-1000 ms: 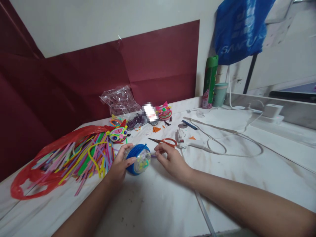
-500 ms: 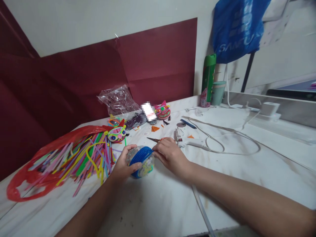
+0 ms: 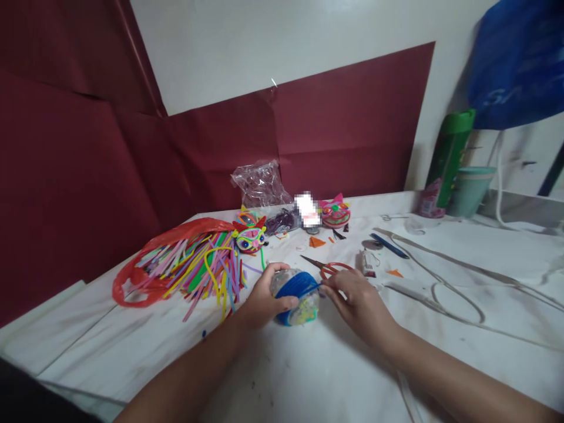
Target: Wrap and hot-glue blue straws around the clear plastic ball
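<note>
My left hand (image 3: 263,296) is wrapped round a clear ball (image 3: 296,296) that has a blue pipe cleaner wound over it and coloured bits inside. It rests on the white table (image 3: 308,376). My right hand (image 3: 359,299) is on the ball's right side, its fingertips pinched on the blue pipe cleaner's end. Red-handled scissors (image 3: 328,268) lie just behind my right hand.
A red bag of coloured pipe cleaners (image 3: 194,267) lies at left. Two finished cat-face balls (image 3: 251,238) (image 3: 335,212), a clear packet (image 3: 259,185), a glue gun (image 3: 365,263) with white cable (image 3: 458,294), a green can (image 3: 449,155) and a teal cup (image 3: 469,191) stand behind.
My right hand came in from beside the ball and pinched the blue pipe cleaner. The camera swung left, so everything sits further right in view.
</note>
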`<state>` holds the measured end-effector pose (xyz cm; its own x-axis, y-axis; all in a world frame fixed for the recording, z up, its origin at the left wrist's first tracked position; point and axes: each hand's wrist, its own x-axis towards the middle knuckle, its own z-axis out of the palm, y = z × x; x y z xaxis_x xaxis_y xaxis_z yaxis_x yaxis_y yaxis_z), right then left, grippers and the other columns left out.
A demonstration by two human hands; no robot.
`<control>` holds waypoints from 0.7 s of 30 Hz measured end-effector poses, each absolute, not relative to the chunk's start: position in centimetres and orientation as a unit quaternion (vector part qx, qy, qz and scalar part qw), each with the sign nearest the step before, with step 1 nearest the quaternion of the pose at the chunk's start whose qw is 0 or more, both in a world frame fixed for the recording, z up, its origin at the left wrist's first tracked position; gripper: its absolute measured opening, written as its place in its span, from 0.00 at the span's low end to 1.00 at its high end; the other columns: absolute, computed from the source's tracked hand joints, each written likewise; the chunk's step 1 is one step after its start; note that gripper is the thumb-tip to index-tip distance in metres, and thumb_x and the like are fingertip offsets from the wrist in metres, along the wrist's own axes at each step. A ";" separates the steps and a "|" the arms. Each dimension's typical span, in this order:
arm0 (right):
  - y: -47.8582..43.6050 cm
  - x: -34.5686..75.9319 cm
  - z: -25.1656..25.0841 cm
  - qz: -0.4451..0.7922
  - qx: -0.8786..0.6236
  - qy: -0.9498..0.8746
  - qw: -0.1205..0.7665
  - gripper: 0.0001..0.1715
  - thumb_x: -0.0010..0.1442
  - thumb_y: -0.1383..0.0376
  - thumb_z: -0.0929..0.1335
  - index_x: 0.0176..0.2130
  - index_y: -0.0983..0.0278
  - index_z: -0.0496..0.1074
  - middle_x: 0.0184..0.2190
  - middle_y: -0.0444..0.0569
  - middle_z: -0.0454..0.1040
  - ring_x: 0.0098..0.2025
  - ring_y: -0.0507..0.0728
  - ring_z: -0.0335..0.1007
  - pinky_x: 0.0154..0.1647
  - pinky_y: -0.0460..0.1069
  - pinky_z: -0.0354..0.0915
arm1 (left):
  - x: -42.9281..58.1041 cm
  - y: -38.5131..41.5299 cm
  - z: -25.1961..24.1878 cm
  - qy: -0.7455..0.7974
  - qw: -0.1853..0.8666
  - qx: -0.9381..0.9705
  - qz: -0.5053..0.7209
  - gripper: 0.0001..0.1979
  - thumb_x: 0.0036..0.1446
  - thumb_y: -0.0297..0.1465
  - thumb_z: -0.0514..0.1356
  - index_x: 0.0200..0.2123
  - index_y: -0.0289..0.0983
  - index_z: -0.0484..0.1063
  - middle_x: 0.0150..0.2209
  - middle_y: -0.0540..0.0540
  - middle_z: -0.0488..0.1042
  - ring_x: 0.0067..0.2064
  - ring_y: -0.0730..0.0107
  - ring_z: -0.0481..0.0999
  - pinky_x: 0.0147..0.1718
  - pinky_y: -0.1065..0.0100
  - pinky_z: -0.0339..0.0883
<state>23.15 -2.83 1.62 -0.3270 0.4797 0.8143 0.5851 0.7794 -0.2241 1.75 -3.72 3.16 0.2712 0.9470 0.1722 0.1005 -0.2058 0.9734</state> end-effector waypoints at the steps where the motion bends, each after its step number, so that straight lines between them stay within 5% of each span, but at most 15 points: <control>1: -2.9 23.1 1.6 -0.053 -0.330 -0.811 0.481 0.14 0.64 0.65 0.61 0.27 0.62 0.67 0.22 0.47 0.72 0.26 0.56 0.68 0.32 0.51 0.61 | 1.7 -3.7 3.1 0.411 0.477 0.639 0.443 0.32 0.39 0.35 0.67 0.48 0.40 0.59 0.37 0.49 0.68 0.34 0.69 0.69 0.33 0.69 0.61; 5: -2.8 23.0 1.5 -0.012 -0.347 -0.804 0.483 0.15 0.64 0.63 0.61 0.28 0.62 0.69 0.22 0.47 0.73 0.25 0.56 0.70 0.31 0.50 0.63 | 1.6 -3.6 2.9 0.413 0.480 0.634 0.444 0.33 0.39 0.33 0.67 0.48 0.39 0.58 0.38 0.49 0.68 0.34 0.70 0.69 0.34 0.69 0.62; 10: -1.9 23.4 1.4 0.090 -0.395 -0.768 0.496 0.15 0.63 0.59 0.60 0.35 0.61 0.72 0.34 0.51 0.78 0.36 0.59 0.74 0.37 0.51 0.67 | 1.6 -3.6 2.9 0.439 0.449 0.626 0.463 0.31 0.38 0.31 0.66 0.48 0.38 0.59 0.39 0.49 0.67 0.35 0.70 0.68 0.35 0.69 0.62; 21: -2.0 23.1 1.7 0.151 -0.462 -0.730 0.481 0.20 0.63 0.53 0.55 0.24 0.59 0.57 0.18 0.42 0.63 0.21 0.54 0.61 0.24 0.48 0.59 | 1.6 -3.3 2.7 0.483 0.411 0.592 0.497 0.29 0.40 0.31 0.64 0.48 0.40 0.61 0.37 0.50 0.69 0.36 0.68 0.69 0.36 0.68 0.63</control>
